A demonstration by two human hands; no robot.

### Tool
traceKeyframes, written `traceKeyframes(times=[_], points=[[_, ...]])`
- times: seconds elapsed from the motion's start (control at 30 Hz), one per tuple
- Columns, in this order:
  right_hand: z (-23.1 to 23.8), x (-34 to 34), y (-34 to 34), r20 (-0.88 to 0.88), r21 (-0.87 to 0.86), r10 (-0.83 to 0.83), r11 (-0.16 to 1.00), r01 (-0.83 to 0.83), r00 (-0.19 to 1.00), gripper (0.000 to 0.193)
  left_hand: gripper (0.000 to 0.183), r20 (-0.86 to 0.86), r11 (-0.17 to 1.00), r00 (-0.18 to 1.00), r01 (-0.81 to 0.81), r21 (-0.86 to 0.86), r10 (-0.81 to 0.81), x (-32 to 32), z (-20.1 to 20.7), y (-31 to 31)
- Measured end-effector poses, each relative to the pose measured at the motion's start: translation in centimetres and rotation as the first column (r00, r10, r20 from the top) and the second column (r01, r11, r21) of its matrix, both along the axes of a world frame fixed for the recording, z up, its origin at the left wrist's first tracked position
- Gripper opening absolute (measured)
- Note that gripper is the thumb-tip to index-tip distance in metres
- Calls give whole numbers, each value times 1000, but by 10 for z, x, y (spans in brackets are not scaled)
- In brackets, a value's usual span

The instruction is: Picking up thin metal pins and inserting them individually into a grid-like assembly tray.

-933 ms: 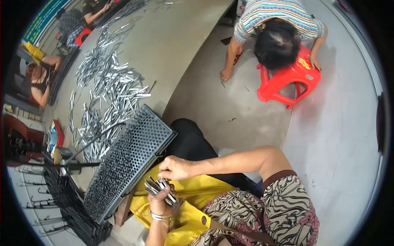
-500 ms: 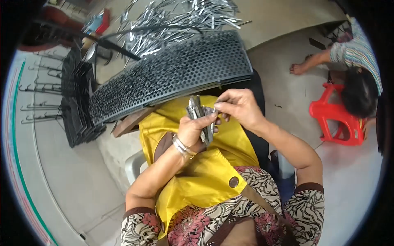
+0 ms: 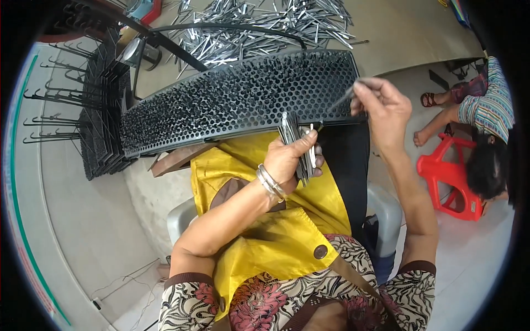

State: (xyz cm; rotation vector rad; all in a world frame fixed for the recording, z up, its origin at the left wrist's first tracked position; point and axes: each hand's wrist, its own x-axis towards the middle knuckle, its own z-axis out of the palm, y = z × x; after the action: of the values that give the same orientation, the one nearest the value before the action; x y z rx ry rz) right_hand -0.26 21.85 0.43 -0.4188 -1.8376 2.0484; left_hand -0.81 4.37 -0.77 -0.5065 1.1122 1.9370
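Clutching a bundle of slim, silver-grey metal strips in the left hand, with the thumb across the front, above a yellow cloth apron and at the near edge of a long, black, perforated tray. Held steeply, long axis running toward the tray, upper ends leaning a little left, lower ends pointing back at the apron and slightly right; uneven at the tips, with some paler lengths splayed on the right side. Pinching a single thin, grey metal strip between thumb and fingers of the right hand, raised well apart from the left, at the tray's right end. Slanted down and leftward from the fingertips toward open round holes; blurred, impossible to tell whether touching. Stretched lengthwise from left to right behind the bundle, crowded with dark pieces through the left and centre. Strewn beyond at many angles over a grey-brown worktop, in a loose, shiny silver heap.
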Motion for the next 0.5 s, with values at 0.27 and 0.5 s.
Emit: traceKeyframes(times=[0.27,0.5], points=[[-10,-50,-2,-282,368,-15,922,123,959,9,9,53,997,999,-2,82,-2,7,-11,-1],[-25,-71,-4,-444,708,130,658,259,886,7,8,39,998,999,-38,45,36,17,-3,-3]])
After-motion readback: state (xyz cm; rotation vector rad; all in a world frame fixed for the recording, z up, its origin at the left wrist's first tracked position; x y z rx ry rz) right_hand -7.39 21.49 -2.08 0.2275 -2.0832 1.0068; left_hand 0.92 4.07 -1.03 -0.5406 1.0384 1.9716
